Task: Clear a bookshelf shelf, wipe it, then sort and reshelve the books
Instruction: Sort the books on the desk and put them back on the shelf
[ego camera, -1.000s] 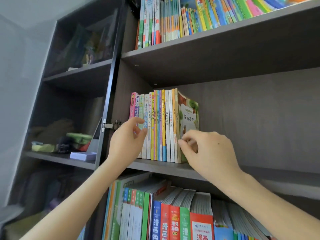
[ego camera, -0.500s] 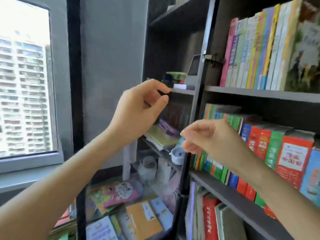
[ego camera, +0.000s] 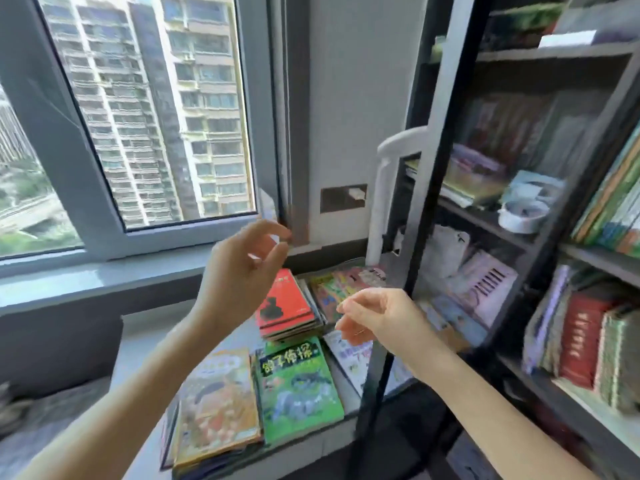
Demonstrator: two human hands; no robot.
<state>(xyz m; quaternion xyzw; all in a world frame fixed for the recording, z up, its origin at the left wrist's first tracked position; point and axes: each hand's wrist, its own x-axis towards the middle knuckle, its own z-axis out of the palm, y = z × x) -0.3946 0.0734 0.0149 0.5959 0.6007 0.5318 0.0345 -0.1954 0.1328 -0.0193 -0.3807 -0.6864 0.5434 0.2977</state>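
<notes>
1. Hand position. We hold both hands in the air above the ledge [ego camera: 145, 344] under the window [ego camera: 138, 116], touching nothing. The left hand [ego camera: 242, 271] is raised, its fingers loosely curled and its thumb set apart from the forefinger. It holds nothing. The right hand [ego camera: 381, 317] hangs lower and nearer the bookshelf [ego camera: 602, 261], its fingers also loosely bent. As far as the blurred view shows, it is empty as well. We judge that both hands are free so that they can take up the next pile.

2. Location of the books. The cleared books lie flat in piles on the ledge, just left of the bookshelf frame. We judge that they are laid flat, covers up, so that the titles can be read for sorting and the piles cannot topple.

3. Appearance.
- The red book [ego camera: 285, 303] tops the far pile, which is fanned slightly.
- The green book [ego camera: 298, 386] lies nearer and carries large printed characters.
- The orange book [ego camera: 218, 407] lies just beside the green book and tops a thicker pile.
- All are thin paperbacks with glossy covers.
- The upright books [ego camera: 581, 341] stand on the lower shelves at the right.
</notes>
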